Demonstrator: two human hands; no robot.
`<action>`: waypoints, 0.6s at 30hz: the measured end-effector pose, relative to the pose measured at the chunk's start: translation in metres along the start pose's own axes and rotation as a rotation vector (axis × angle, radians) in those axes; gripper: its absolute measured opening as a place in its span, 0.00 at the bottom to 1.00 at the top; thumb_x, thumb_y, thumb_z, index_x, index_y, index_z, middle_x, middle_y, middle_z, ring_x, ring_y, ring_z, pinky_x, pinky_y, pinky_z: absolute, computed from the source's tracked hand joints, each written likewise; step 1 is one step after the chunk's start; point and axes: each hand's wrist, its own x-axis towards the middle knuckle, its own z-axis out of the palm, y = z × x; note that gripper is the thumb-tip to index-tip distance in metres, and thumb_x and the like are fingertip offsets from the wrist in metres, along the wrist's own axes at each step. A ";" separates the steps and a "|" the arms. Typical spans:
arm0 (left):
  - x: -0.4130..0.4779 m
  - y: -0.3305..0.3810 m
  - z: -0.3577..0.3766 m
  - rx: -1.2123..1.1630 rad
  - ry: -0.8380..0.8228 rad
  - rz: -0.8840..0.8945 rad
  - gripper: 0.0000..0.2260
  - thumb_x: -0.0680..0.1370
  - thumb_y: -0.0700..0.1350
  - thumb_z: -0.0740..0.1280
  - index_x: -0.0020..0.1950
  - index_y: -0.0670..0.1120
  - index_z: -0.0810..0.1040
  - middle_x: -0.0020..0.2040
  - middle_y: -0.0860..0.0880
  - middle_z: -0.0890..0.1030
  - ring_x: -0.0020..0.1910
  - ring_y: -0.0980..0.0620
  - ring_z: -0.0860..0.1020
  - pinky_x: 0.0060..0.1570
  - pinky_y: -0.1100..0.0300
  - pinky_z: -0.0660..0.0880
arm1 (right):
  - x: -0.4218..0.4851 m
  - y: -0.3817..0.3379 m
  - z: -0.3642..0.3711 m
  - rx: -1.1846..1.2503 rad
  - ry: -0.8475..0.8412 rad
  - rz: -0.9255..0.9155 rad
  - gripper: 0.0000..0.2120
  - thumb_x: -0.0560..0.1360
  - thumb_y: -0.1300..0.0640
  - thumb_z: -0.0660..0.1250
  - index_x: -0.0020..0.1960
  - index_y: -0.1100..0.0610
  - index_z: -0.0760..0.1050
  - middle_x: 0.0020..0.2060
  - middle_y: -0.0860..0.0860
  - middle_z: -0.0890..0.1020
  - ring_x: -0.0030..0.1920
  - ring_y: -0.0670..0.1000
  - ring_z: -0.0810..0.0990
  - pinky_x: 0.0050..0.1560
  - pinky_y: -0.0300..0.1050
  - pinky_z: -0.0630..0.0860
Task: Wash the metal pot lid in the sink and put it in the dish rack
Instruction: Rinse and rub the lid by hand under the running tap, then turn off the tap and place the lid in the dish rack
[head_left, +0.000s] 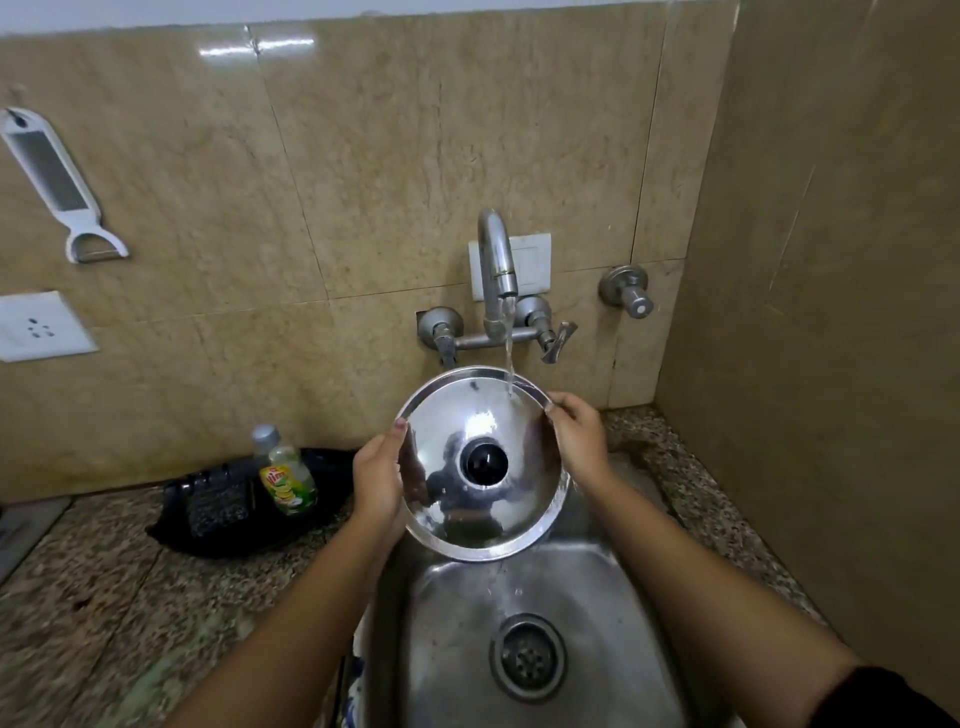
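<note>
**sinkwatcher:** Beige tiled wall (395, 156) at the back, speckled stone counter (104, 597) in front of it, steel sink (457, 649) sunk into the corner. That's what my feed shows right now. The metal pot lid (441, 499) is up over the sink, tilted toward me, black knob (485, 461) in the middle facing the camera.

**rig_lurker:** Who's got hold of it? Both grips?

**sinkwatcher:** Yep. Left hand (376, 480) is wrapped onto the lid's left edge, thumb over the rim and fingers behind. Right hand (579, 434) has its grip pinched on the upper right rim. Both closed on the lid, neither one loose.

**rig_lurker:** Water on?

**sinkwatcher:** Running. The tap (496, 260) sits up on the wall above both grips, and the stream (509, 358) lands on the lid's top edge, just beside the right grip's fingertips. Droplets are falling off the bottom of the lid toward the drain (527, 657), which is below the grips, nearer me.

**rig_lurker:** Anything else around?

**sinkwatcher:** Out past the left grip there's a dish soap bottle (285, 475) with a green and yellow label, standing against a black rack-looking thing (218, 506) on the counter, can't tell exactly what it is. Further up the wall on that side hangs a white grater-peeler (57, 182), with a wall socket (41, 325) under it. A second valve (626, 291) sticks out of the wall above the right grip.
</note>
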 end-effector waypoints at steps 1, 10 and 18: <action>-0.002 -0.001 0.006 0.011 -0.027 -0.013 0.12 0.78 0.50 0.65 0.39 0.43 0.76 0.33 0.44 0.75 0.32 0.46 0.73 0.36 0.54 0.72 | 0.002 -0.001 -0.005 0.010 0.039 0.015 0.08 0.76 0.62 0.62 0.48 0.57 0.81 0.42 0.51 0.83 0.44 0.50 0.80 0.46 0.44 0.76; -0.011 -0.001 0.064 0.001 -0.133 -0.073 0.09 0.77 0.51 0.65 0.43 0.46 0.78 0.39 0.46 0.76 0.40 0.45 0.74 0.51 0.46 0.73 | 0.042 -0.030 -0.035 -0.112 0.226 0.059 0.12 0.78 0.59 0.57 0.53 0.56 0.80 0.49 0.53 0.82 0.48 0.51 0.77 0.47 0.43 0.68; -0.003 0.007 0.043 -0.010 -0.052 -0.038 0.10 0.76 0.51 0.66 0.38 0.49 0.79 0.35 0.47 0.77 0.33 0.48 0.74 0.36 0.53 0.73 | 0.064 -0.060 -0.001 -0.252 0.220 -0.063 0.09 0.71 0.50 0.72 0.35 0.51 0.75 0.28 0.45 0.76 0.32 0.47 0.75 0.32 0.41 0.68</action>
